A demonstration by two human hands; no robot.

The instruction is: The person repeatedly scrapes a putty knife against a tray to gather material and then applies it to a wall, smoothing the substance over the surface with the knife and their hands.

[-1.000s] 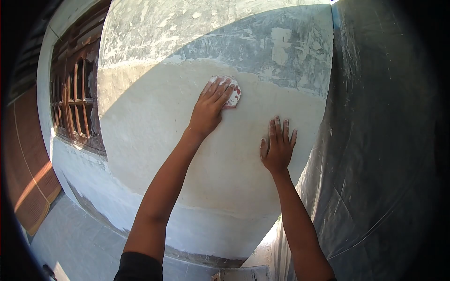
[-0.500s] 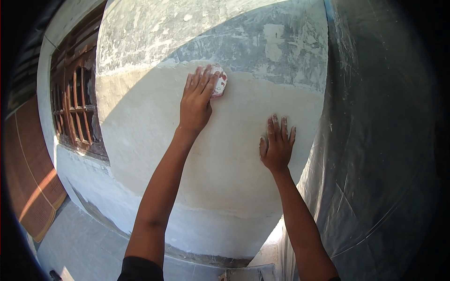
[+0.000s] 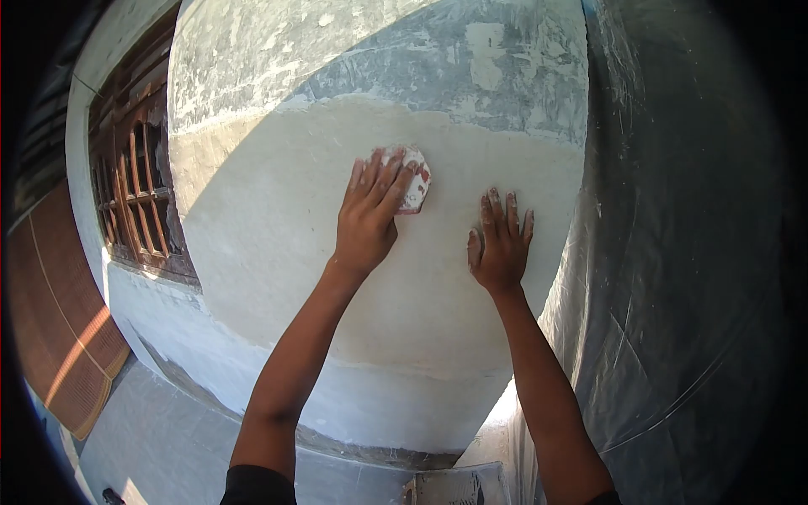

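Note:
My left hand [image 3: 370,206] holds a white and dark red sanding pad or block [image 3: 415,181] flat against the plastered wall [image 3: 278,227], with its fingers over the pad's left side. White dust coats the fingertips. Lower and to the right, my right hand [image 3: 502,244] lies on the same wall with its fingers spread and nothing in it. Around both hands the wall is smooth and pale, while its upper band is grey and patchy.
A brown wooden window frame [image 3: 139,194] is at the left, with a brown woven mat [image 3: 63,311] below it. Plastic sheeting [image 3: 673,278] hangs at the right. A grey tray-like object [image 3: 459,486] sits at the bottom.
My left hand has moved down and slightly right across the wall with the pad. My right hand remains spread on the wall, a little higher in view.

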